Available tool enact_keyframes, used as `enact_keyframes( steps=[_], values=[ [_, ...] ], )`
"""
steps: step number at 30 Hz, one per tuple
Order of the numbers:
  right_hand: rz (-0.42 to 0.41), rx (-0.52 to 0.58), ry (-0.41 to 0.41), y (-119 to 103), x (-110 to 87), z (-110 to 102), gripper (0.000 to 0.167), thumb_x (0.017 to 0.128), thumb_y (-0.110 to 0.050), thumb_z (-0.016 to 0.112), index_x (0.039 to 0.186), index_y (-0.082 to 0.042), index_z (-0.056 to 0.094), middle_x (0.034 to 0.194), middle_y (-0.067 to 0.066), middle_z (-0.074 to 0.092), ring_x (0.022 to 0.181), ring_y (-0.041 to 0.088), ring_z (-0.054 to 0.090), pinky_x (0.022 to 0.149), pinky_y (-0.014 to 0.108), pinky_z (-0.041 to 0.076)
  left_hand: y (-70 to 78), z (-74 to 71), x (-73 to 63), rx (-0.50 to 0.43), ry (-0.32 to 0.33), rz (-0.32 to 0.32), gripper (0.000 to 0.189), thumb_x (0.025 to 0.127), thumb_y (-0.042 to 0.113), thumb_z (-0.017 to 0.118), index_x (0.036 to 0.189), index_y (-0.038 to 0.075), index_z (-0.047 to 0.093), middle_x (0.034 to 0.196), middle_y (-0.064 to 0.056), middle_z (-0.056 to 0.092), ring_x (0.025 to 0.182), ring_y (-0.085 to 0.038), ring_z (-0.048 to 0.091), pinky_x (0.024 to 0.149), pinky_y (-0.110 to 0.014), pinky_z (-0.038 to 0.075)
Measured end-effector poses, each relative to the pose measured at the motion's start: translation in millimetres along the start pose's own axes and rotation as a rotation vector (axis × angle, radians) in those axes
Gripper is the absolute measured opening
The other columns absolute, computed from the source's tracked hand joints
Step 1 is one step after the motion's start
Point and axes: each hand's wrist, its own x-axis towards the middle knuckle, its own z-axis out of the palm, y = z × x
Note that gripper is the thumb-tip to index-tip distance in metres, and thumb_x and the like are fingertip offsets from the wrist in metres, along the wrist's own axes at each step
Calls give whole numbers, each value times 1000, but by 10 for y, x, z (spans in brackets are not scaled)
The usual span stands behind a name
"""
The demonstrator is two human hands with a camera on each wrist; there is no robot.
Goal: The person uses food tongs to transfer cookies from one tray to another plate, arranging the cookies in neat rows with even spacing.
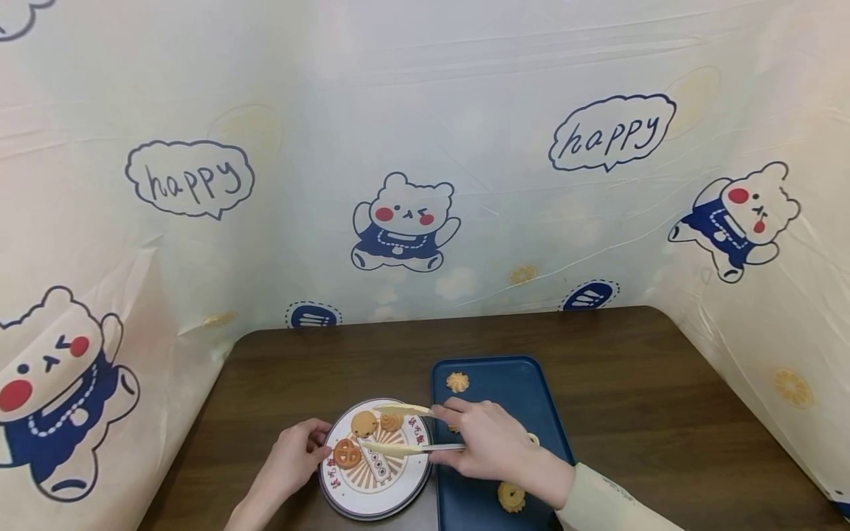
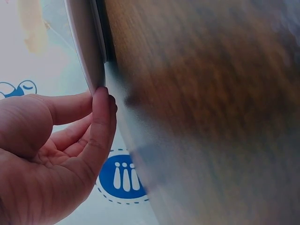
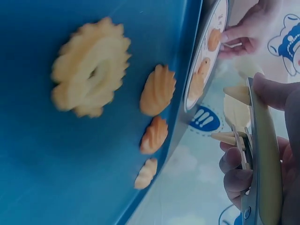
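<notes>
I judge the step in hand to be tong work at the white plate: my right hand grips the tongs, their arms parted over the round cookie; I can't tell whether they touch it. My left hand pinches the plate's rim. Next likely calls for lifting the tongs clear. The blue tray sits beside, on the dark wood counter, before bear-printed cloth.

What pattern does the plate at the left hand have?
The plate is white, with tan rays and red characters, seen best in the head view.
</notes>
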Motion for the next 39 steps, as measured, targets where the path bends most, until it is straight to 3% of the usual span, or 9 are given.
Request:
enact_keyframes(
  steps=[6, 13, 22, 30, 33, 37, 39],
  values=[
    [81, 22, 9, 168, -198, -58, 62, 85, -53, 74, 132, -13, 65, 126, 6, 65, 62, -2, 52, 63, 23, 53, -4, 4, 8, 7, -12, -23, 26, 82, -4, 76, 107, -2, 68, 83, -2, 60, 72, -14, 56, 62, -30, 48],
    [120, 14, 50, 363, -488, -133, 61, 85, -51, 74, 129, -9, 67, 123, 6, 67, 81, 13, 69, 70, 32, 58, 3, 7, 4, 6, -10, -26, 26, 82, -4, 76, 107, -2, 68, 83, -2, 60, 72, -13, 56, 62, -30, 48],
    [165, 15, 75, 556, -887, -256, 59, 85, -52, 74, 125, -9, 68, 120, 6, 68, 85, 13, 70, 71, 35, 58, 14, 3, 1, 11, -17, -37, 26, 83, -3, 76, 107, -2, 68, 83, -2, 60, 73, -14, 56, 63, -31, 48],
    [208, 4, 46, 616, -1206, -318, 66, 86, -62, 67, 125, -10, 68, 117, 2, 67, 88, 12, 68, 72, 36, 59, 0, 12, 4, 17, -24, -45, 26, 82, -3, 76, 107, -2, 68, 83, -2, 59, 73, -14, 56, 64, -31, 49],
    [257, 29, 7, 629, -1300, -331, 67, 84, -62, 69, 126, -10, 67, 116, -1, 65, 85, 10, 65, 72, 35, 58, 3, 4, 3, 17, -24, -41, 26, 83, -3, 76, 107, -2, 68, 83, -2, 60, 73, -14, 56, 64, -31, 49],
    [368, 134, -118, 659, -1419, -350, 72, 83, -62, 71, 131, -10, 64, 121, 4, 64, 87, 15, 64, 77, 48, 59, 13, -4, 2, 15, -19, -37, 26, 82, -3, 76, 107, -2, 68, 83, -2, 60, 73, -14, 56, 63, -31, 49],
    [385, 169, -161, 677, -1475, -346, 73, 83, -62, 69, 133, -9, 62, 122, 6, 63, 86, 15, 62, 78, 50, 58, 13, -1, 0, 15, -16, -29, 26, 82, -3, 76, 107, -2, 68, 83, -2, 60, 73, -14, 56, 63, -31, 49]
  ],
)
